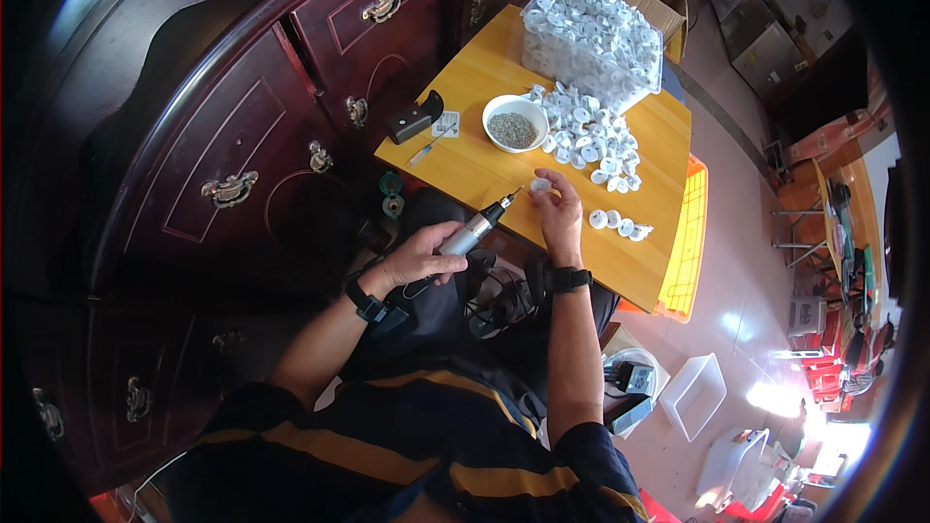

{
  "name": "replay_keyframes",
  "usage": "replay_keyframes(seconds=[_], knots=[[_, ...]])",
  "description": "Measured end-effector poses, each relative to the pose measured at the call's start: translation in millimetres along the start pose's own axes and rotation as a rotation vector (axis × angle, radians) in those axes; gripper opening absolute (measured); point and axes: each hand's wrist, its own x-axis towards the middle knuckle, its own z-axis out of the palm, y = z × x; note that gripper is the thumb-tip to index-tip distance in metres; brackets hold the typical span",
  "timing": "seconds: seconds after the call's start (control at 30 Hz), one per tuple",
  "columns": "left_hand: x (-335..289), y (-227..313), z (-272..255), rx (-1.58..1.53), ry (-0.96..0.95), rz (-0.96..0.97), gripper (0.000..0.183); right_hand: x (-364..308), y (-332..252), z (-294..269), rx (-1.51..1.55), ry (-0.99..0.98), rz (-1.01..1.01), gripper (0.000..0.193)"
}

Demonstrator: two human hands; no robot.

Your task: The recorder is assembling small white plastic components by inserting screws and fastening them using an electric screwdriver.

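My left hand (426, 254) is wrapped round a silver and black electric screwdriver (467, 233), its thin bit pointing up toward the table. Close to the bit's tip, my right hand (559, 213) pinches a small round white plastic part (541, 186) above the table's near edge. A white bowl (514, 124) of tiny metal screws stands just beyond. To its right lies a loose pile of white plastic parts (591, 136). Several more parts form a short row (618, 224) to the right of my right hand.
A clear bin (534, 50) heaped with white parts stands at the table's far end, a cardboard box (668, 5) behind it. A black holder (415, 122) and a pen (422, 153) lie at the left. Dark wooden drawers (208, 150) border that side; a yellow crate (690, 242) stands at the right.
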Motion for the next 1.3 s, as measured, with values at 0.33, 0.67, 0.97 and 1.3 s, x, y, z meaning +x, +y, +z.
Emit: replay_keyframes(seconds=[0.33, 0.67, 0.97, 1.3], knots=[[3.3, -0.2, -0.9, 0.018, -0.005, -0.037, 0.049, -3.5, -2.3, 5.8, 0.153, -0.027, 0.146, 0.025], [6.4, 3.3, 6.0, 0.032, 0.015, -0.050, 0.037, -7.5, -1.4, 6.3, 0.132, -0.043, 0.124, 0.022], [8.0, 2.2, 5.6, 0.038, 0.027, -0.051, 0.045, -6.8, -2.9, 4.2, 0.116, -0.035, 0.182, 0.021], [4.8, 4.7, 8.0, 0.025, 0.025, -0.067, 0.042, -10.4, -8.6, 3.9, 0.121, -0.051, 0.166, 0.022]])
